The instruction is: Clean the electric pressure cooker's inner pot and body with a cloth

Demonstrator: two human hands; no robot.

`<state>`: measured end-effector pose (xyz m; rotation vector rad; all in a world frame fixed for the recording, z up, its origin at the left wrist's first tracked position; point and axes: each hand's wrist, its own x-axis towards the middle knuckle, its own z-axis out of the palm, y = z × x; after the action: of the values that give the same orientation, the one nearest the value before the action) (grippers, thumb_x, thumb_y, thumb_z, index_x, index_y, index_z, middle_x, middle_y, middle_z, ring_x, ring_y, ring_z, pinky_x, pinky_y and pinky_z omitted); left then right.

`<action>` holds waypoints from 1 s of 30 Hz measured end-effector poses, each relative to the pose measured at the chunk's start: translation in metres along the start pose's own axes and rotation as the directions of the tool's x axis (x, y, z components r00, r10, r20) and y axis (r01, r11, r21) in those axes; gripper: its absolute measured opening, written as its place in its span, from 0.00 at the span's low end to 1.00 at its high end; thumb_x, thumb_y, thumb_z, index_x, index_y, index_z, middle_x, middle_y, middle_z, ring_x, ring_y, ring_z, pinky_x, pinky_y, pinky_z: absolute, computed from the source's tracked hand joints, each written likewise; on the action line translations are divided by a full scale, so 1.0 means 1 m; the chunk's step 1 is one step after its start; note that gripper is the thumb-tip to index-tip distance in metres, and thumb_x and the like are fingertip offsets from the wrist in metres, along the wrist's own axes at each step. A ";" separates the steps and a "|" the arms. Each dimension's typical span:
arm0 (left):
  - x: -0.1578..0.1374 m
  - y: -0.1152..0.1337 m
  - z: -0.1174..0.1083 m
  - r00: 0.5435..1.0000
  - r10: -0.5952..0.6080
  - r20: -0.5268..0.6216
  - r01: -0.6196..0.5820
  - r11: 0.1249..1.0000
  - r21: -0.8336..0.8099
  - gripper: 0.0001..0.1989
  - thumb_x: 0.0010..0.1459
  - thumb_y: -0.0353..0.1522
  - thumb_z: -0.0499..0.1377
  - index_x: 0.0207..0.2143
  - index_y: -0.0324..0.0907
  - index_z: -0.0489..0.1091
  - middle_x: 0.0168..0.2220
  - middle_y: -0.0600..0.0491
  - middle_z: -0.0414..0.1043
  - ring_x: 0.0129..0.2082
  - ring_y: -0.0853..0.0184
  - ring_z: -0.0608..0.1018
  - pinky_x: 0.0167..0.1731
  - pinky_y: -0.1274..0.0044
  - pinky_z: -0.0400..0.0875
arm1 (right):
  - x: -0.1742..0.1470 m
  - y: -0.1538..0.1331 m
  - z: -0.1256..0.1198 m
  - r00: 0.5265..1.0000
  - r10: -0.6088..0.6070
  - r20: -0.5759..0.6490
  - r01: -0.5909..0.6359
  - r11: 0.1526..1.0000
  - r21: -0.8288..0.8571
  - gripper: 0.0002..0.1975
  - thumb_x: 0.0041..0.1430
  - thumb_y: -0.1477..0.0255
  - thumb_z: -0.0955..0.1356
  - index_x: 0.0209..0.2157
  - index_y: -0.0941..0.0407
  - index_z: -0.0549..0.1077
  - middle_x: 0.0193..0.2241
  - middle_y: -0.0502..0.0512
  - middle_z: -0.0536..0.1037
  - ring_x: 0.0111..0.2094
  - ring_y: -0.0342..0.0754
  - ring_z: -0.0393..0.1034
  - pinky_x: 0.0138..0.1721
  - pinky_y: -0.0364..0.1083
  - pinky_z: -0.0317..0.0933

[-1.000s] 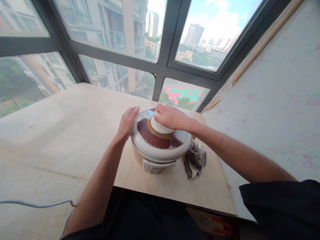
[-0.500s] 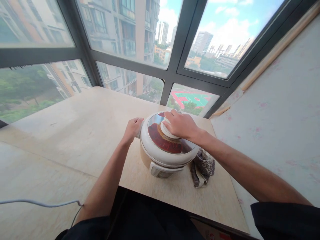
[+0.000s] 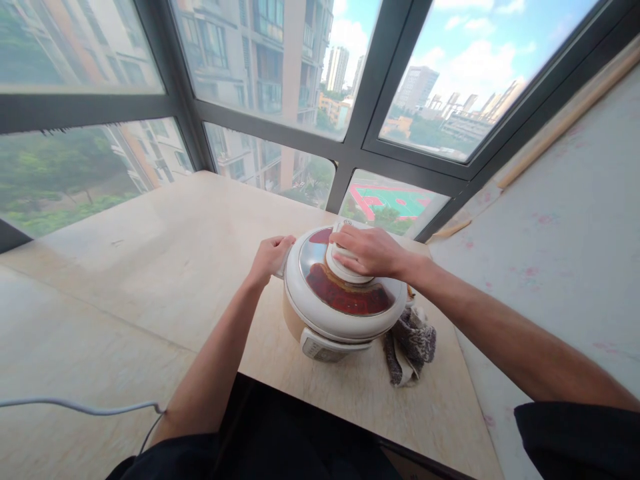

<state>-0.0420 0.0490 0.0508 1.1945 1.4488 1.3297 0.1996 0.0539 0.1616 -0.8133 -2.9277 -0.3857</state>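
Note:
A round white electric cooker [image 3: 295,317] stands on the pale stone-look ledge, its control panel [image 3: 325,348] facing me. On top is its lid [image 3: 320,323], white-rimmed with a dark red and shiny middle. My right hand [image 3: 367,251] is closed around the white knob [image 3: 345,272] at the lid's centre. At the cooker's left side, my left hand [image 3: 273,257] grips the side handle [image 3: 283,265], which is mostly hidden by the fingers. A crumpled brown and white cloth [image 3: 413,343] lies just right of the cooker.
Windows with dark grey frames [image 3: 350,157] rise behind the ledge [image 3: 150,253]. A flowered wall [image 3: 560,253] bounds the right side. A pale cable [image 3: 80,405] runs along the lower left. The ledge's front edge is close to my body.
My right hand has turned with the lid's knob, and the lid's red pattern has shifted. The left hand keeps its hold on the handle. The whole view has moved slightly.

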 end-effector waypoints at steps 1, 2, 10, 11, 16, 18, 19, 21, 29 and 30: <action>0.000 0.000 0.000 1.000 -0.004 0.001 0.004 1.000 -0.003 0.21 0.50 0.48 0.60 0.24 0.37 0.72 0.23 0.54 0.66 0.23 0.71 0.65 0.21 0.80 0.56 | 0.000 0.002 0.001 1.000 -0.019 -0.011 0.019 1.000 0.007 0.20 0.70 0.62 0.60 0.55 0.58 0.71 0.45 0.61 0.76 0.38 0.50 0.67 0.32 0.47 0.50; 0.000 0.000 0.000 1.000 -0.010 0.004 0.010 1.000 -0.008 0.21 0.50 0.48 0.60 0.25 0.37 0.73 0.23 0.54 0.67 0.23 0.72 0.65 0.21 0.80 0.56 | -0.001 0.003 0.002 0.999 -0.034 -0.021 0.034 0.999 0.016 0.20 0.70 0.62 0.60 0.55 0.58 0.71 0.45 0.61 0.76 0.37 0.50 0.67 0.32 0.47 0.51; 0.001 -0.001 -0.003 0.999 -0.029 0.019 0.029 0.999 -0.015 0.23 0.47 0.51 0.63 0.25 0.37 0.74 0.22 0.54 0.68 0.22 0.71 0.66 0.21 0.80 0.56 | 0.000 0.003 -0.004 0.999 -0.007 0.041 0.004 0.997 0.083 0.20 0.71 0.61 0.60 0.56 0.57 0.71 0.46 0.60 0.75 0.41 0.50 0.69 0.37 0.45 0.56; 0.001 -0.001 -0.003 1.000 -0.024 0.018 0.024 1.000 -0.012 0.23 0.46 0.51 0.63 0.25 0.37 0.75 0.22 0.54 0.69 0.22 0.71 0.66 0.21 0.80 0.56 | 0.000 0.003 -0.006 0.998 -0.017 0.056 0.012 0.995 0.102 0.20 0.71 0.61 0.60 0.56 0.56 0.70 0.46 0.60 0.75 0.41 0.50 0.69 0.37 0.46 0.57; 0.001 0.000 -0.005 0.999 -0.032 0.013 0.032 0.999 -0.028 0.25 0.43 0.51 0.64 0.27 0.36 0.78 0.23 0.53 0.72 0.23 0.70 0.68 0.22 0.79 0.58 | 0.001 0.007 -0.011 0.996 -0.044 0.074 0.031 0.986 0.163 0.20 0.71 0.62 0.60 0.58 0.55 0.70 0.46 0.59 0.75 0.42 0.50 0.71 0.40 0.46 0.60; 0.001 -0.001 -0.005 0.999 -0.035 0.020 0.036 0.998 -0.044 0.25 0.43 0.51 0.64 0.28 0.36 0.79 0.24 0.52 0.73 0.24 0.70 0.69 0.23 0.79 0.60 | 0.001 0.009 -0.009 0.997 -0.058 0.056 0.047 0.983 0.178 0.20 0.71 0.62 0.61 0.59 0.55 0.70 0.47 0.59 0.76 0.43 0.50 0.71 0.41 0.46 0.60; 0.001 -0.001 -0.005 0.999 -0.037 0.022 0.038 0.998 -0.048 0.25 0.44 0.51 0.64 0.29 0.36 0.79 0.25 0.52 0.73 0.24 0.69 0.70 0.23 0.79 0.60 | 0.001 0.010 -0.008 0.997 -0.065 0.046 0.056 0.981 0.184 0.20 0.71 0.62 0.61 0.59 0.55 0.70 0.47 0.59 0.76 0.43 0.50 0.72 0.41 0.46 0.61; 0.000 -0.002 -0.005 0.999 -0.045 0.024 0.046 0.998 -0.051 0.25 0.45 0.50 0.64 0.31 0.36 0.80 0.26 0.52 0.74 0.24 0.69 0.70 0.24 0.79 0.61 | 0.000 0.011 -0.006 0.997 -0.068 0.033 0.060 0.979 0.197 0.20 0.71 0.62 0.62 0.58 0.55 0.70 0.47 0.59 0.76 0.44 0.51 0.72 0.42 0.47 0.61; -0.002 -0.004 -0.006 0.997 -0.071 0.037 0.075 0.989 -0.125 0.27 0.43 0.50 0.67 0.33 0.35 0.80 0.27 0.51 0.75 0.24 0.70 0.70 0.23 0.79 0.60 | -0.005 0.005 -0.024 0.983 0.063 0.172 -0.108 0.958 0.264 0.26 0.68 0.57 0.65 0.63 0.51 0.66 0.53 0.60 0.72 0.51 0.55 0.70 0.52 0.52 0.64; -0.003 -0.005 -0.006 0.996 -0.078 0.041 0.083 0.986 -0.146 0.27 0.43 0.51 0.67 0.33 0.35 0.80 0.27 0.50 0.75 0.24 0.70 0.70 0.23 0.79 0.60 | -0.008 0.005 -0.026 0.983 0.050 0.176 -0.098 0.956 0.276 0.28 0.68 0.57 0.65 0.65 0.52 0.64 0.54 0.62 0.72 0.52 0.56 0.70 0.54 0.54 0.63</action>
<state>-0.0475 0.0450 0.0466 1.0479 1.3357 1.3299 0.2093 0.0479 0.1865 -0.9485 -2.9902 0.1156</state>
